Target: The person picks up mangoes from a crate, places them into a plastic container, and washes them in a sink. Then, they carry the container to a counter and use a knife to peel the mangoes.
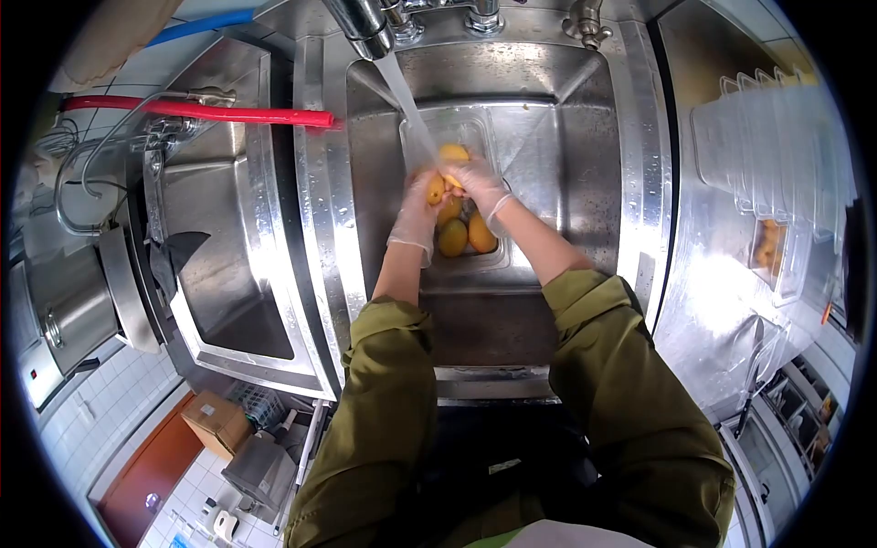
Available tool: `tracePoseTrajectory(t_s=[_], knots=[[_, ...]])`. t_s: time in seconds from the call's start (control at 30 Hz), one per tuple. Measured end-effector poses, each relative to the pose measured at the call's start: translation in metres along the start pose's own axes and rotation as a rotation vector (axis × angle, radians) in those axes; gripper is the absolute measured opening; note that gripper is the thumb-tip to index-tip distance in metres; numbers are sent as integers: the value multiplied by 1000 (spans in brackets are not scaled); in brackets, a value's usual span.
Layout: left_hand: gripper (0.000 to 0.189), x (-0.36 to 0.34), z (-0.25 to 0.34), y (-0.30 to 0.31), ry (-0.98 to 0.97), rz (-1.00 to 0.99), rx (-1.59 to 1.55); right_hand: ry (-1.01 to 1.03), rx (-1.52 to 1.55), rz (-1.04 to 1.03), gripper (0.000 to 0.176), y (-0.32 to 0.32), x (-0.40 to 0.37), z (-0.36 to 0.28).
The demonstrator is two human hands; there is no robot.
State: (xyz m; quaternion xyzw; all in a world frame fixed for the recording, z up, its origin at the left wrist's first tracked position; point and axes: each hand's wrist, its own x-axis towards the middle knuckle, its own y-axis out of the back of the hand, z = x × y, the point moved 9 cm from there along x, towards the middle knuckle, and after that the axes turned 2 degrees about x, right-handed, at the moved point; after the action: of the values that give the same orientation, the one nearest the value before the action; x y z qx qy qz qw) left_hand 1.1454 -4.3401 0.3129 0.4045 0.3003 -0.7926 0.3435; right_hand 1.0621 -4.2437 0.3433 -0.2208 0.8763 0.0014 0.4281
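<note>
Head view looks straight down, and both hands meet over the middle of the stainless-steel sink basin [585, 183]. The left hand [420, 205], in a thin clear glove, is curled around a small yellow-orange oval fruit [436, 190], and the gloved right hand [477, 185] is pressed up against it from 3 o'clock, fingers closed over the same piece. The two hands are pushed together with the fruit squeezed between them, and only a sliver of it shows.

A stream of water [402, 91] slants down from the chrome tap [365, 27] at 11 o'clock and lands right on the clasped hands. Directly beneath them sits a clear rectangular plastic tub [480, 128], resting on the basin floor. More yellow-orange fruits [454, 237] lie in it, a pair just at 6 o'clock of the hands and one peeking out at 12 o'clock.

Olive-green sleeves [384, 365] are rolled to the elbow. Out at 9 o'clock a red hose [196, 111] lies across the neighbouring basin's edge. At 3 o'clock, well apart on the steel counter, stands a row of clear plastic containers [776, 137], one holding something yellowish.
</note>
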Motion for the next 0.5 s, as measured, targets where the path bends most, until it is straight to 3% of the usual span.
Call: tracePoseTrajectory(t_s=[0.1, 0.2, 0.3, 0.4, 0.47, 0.5], knots=[[42, 21, -13, 3, 135, -12, 78, 107, -162, 110, 62, 10, 21, 8], [37, 42, -16, 1, -73, 147, 122, 197, -504, 276, 58, 30, 40, 8], [36, 93, -41, -10, 90, -135, 522, 250, -732, 378, 49, 35, 34, -2], [34, 56, -30, -12, -101, -19, 183, 216, -803, 288, 44, 36, 39, -4], [32, 42, -32, -5, -7, 37, 112, 246, -960, 189, 41, 27, 15, -47], [32, 37, -32, -2, 42, 67, 75, 336, -838, 160, 40, 21, -1, -73]])
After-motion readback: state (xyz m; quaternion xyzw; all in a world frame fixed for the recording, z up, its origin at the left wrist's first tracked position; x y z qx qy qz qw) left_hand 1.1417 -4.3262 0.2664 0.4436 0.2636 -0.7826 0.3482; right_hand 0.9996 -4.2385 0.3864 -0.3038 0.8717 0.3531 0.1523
